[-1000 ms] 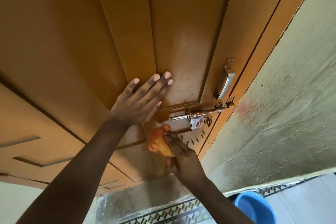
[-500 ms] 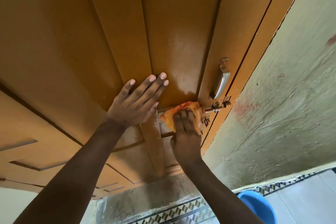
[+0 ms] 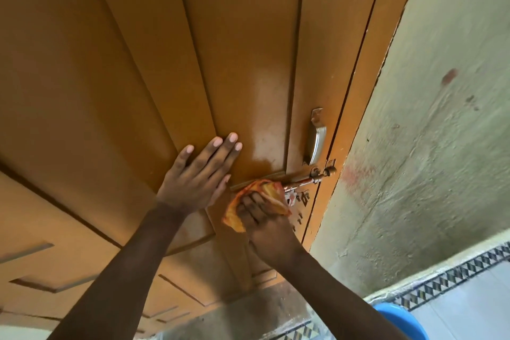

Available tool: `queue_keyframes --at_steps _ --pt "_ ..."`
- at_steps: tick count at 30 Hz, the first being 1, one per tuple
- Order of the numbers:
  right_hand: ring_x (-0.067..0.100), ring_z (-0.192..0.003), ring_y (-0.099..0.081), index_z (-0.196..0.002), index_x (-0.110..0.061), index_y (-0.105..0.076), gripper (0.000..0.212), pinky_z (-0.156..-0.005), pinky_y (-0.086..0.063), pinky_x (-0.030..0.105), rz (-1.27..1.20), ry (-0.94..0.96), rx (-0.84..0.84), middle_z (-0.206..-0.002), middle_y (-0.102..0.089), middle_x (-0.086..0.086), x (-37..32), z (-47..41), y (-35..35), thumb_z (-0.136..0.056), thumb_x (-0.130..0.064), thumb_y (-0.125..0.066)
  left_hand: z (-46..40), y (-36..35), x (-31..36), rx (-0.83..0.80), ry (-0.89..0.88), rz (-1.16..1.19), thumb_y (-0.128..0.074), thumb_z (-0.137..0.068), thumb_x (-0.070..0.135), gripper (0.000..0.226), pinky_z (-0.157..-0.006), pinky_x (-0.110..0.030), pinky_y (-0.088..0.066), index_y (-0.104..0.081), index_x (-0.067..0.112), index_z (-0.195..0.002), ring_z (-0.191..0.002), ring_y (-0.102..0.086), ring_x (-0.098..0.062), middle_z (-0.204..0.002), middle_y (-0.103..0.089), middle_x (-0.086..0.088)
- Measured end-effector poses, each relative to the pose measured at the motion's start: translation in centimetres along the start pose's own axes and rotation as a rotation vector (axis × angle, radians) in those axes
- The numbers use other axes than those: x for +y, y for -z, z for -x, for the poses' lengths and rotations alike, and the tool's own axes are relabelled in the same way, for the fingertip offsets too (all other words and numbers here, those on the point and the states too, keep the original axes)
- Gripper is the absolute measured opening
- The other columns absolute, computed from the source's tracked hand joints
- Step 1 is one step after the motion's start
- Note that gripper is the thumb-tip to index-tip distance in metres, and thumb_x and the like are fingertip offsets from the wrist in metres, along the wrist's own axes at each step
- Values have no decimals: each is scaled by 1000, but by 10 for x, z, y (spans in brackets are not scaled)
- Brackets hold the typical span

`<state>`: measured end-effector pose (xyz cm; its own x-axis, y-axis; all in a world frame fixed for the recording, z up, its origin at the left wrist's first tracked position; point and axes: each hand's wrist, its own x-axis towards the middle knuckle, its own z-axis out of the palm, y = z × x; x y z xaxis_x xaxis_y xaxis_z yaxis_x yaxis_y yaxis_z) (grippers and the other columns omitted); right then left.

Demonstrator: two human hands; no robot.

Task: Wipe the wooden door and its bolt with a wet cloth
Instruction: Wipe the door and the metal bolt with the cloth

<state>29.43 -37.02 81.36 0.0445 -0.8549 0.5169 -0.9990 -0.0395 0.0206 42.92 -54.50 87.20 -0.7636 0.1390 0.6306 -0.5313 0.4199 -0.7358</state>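
Fingers (image 3: 255,205) of the right hand (image 3: 269,229) are curled down over an orange cloth (image 3: 271,192), pinning the bunched fabric flat against the wooden door (image 3: 154,69); folds of cloth stick out past the knuckles on the left and at the top. The cloth's upper right edge touches the bolt (image 3: 306,181), covering the near end of the rod, while the rod's far end and its knob show bare, reaching toward the door's right edge. A few small screws or studs sit just below the bolt, partly hidden by the hand. Just left of the cloth, the left hand (image 3: 197,174) lies flat on the door with its fingers (image 3: 220,150) stretched out and close together, gripping nothing, the palm braced on the ridge between two panels. Between those fingertips and the bolt the panel looks darker and glossy, as if wet. A metal pull handle (image 3: 316,143) stands upright just above the bolt's knob end. Both bare forearms run down toward the lower edge of the view. Right of the door frame is a rough, pale green plastered wall (image 3: 430,163) with reddish smudges. At the bottom right, a blue basin (image 3: 400,320) shows in part, sitting on the pale tiled floor (image 3: 469,301) near a patterned border strip.
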Motion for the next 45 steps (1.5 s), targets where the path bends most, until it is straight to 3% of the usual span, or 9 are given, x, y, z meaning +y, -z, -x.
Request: queue_keyframes --at_steps 4,11,16,19,22,30,35,41,45 --pt "26 -116 -70 -124 -18 -73 57 -96 -59 42 -254 -172 15 -125 -73 5 4 9 8 -67 -14 -82 -1 -1 -2 -2 2 -9 -47 -102 53 73 -125 -47 -10 -36 18 -165 -161 -18 -24 -172 -28 -6" --pt "33 -84 -77 -94 -23 -78 31 -72 -64 47 -1257 -1600 390 -88 -80 5 -8 33 27 -93 -3 -54 -1 -1 -1 4 14 9 -51 -100 53 74 -125 -47 -9 -38 18 -164 -159 -21 -21 -170 -34 -5" --pt "40 -97 -73 -100 -11 -74 15 -92 -58 56 -1527 -1784 498 -98 -78 14 -13 2 42 -96 -4 -62 1 -2 -1 3 21 4 -50 -101 52 74 -124 -48 -10 -36 16 -165 -162 -13 -26 -170 -32 -7" --pt "35 -77 -77 -118 -2 -68 22 -65 -65 46 -1722 -1911 596 -91 -76 17 -13 -27 43 -100 -4 -55 1 -1 -1 5 19 -6 -48 -102 51 73 -124 -48 -10 -36 16 -165 -163 -10 -27 -170 -32 -7" --pt "28 -73 -78 -124 -8 -62 31 -53 -61 35 -1851 -1908 728 -104 -75 16 -21 -45 34 -100 -1 -42 2 -1 0 4 28 -5 -47 -103 50 73 -123 -48 -11 -35 15 -165 -163 -8 -27 -169 -33 -7" --pt "33 -109 -68 -118 -18 -61 29 -99 -55 49 -1894 -1832 629 -123 -68 15 -46 -53 25 -99 1 -48 2 -3 1 28 10 -19 -48 -101 52 73 -123 -48 -12 -39 16 -164 -155 -29 -25 -168 -37 -6" --pt "24 -91 -75 -97 -19 -71 27 -81 -61 35 -1455 -1752 522 -91 -76 -1 -44 -17 30 -96 1 -53 3 -3 2 24 1 -25 -49 -100 53 74 -123 -48 -12 -40 16 -164 -154 -30 -26 -167 -39 -6" --pt "19 -100 -70 -137 -22 -60 39 -85 -54 18 -792 -1017 498 -117 -74 4 -23 -10 16 -99 -26 -53 2 -4 1 19 7 -24 -48 -101 54 74 -125 -49 -10 -39 16 -164 -156 -25 -26 -169 -36 -7" --pt "41 -122 -64 -139 -5 -57 58 -83 -63 40 -473 -588 221 -139 -62 20 -23 -13 -11 -108 -42 -25 2 -4 1 19 0 -26 -48 -102 56 74 -126 -49 -8 -38 17 -164 -159 -19 -27 -170 -32 -8"
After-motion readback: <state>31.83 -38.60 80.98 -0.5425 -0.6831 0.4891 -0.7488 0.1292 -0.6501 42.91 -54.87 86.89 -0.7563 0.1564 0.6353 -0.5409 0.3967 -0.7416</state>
